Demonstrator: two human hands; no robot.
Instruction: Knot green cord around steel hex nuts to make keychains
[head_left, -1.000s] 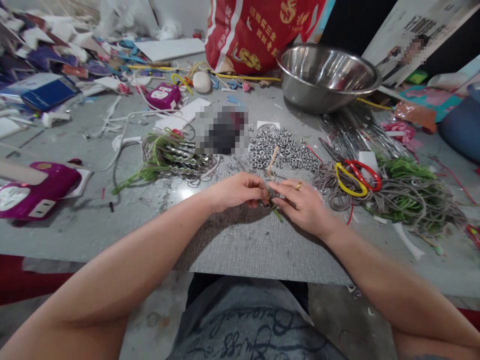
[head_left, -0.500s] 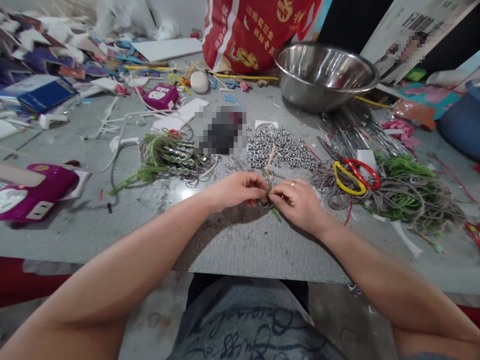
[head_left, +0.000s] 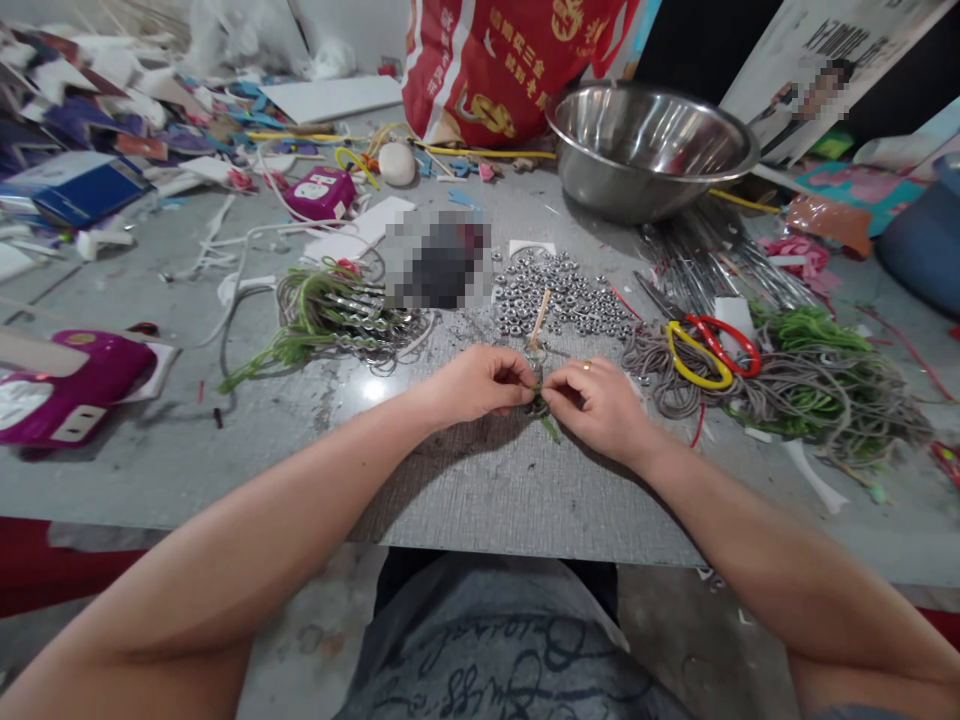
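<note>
My left hand (head_left: 489, 382) and my right hand (head_left: 592, 402) meet at the middle of the table, fingertips pinched around a thin green and grey cord (head_left: 550, 428). A short green end hangs below the fingers. Much of the cord is hidden by the fingertips. Just beyond them a pale wooden stick (head_left: 541, 316) stands out from the spot where the cord is tied. Many small shiny metal rings (head_left: 566, 295) lie in a pile behind my hands. To the left rests a bundle of green and grey cords with metal pieces (head_left: 330, 310).
Scissors with yellow and red handles (head_left: 701, 365) lie on loose grey and green cords (head_left: 817, 390) at right. A steel bowl (head_left: 652, 195) stands behind, beside a red bag (head_left: 480, 90). Purple devices (head_left: 79, 390) and scraps occupy the left. The table's front edge (head_left: 487, 553) is near my body.
My fingertips have drawn slightly apart, with the green cord now showing between them. Both hands otherwise stay in nearly the same place.
</note>
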